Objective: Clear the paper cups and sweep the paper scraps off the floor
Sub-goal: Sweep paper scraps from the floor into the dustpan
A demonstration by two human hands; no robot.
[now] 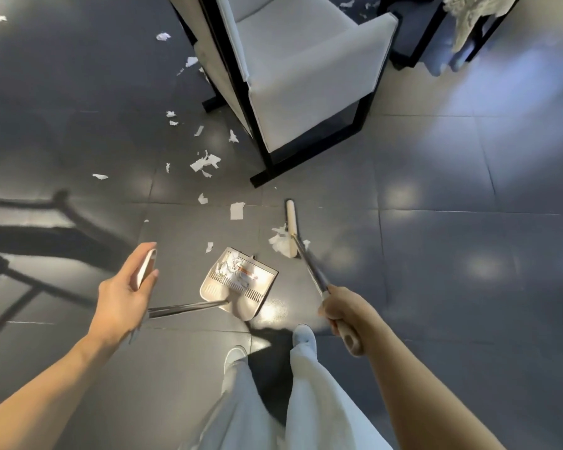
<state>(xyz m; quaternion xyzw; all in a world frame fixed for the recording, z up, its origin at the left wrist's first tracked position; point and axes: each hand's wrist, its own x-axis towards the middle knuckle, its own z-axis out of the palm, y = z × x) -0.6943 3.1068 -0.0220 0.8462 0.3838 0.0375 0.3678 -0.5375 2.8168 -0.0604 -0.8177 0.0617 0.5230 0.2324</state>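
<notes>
- A person is standing on a dark tiled floor [436, 254], looking down at their own white shoes [303, 336] and pale trousers.
- The right hand [342, 315] is gripping the handle of a broom [291, 227], with the fingers wrapped round it.
- The beige broom head is resting on the floor ahead, and a clump of paper scraps [278, 241] is touching its left side.
- The left hand [124, 293] is pinching the beige grip of a long-handled dustpan [241, 284] between thumb and fingers.
- The dustpan is sitting on the floor between the hands, near the broom head, and is holding some crumpled scraps.
- More scraps are lying scattered across the floor beyond, up to and beside a white armchair [306, 76] with a black frame.
</notes>
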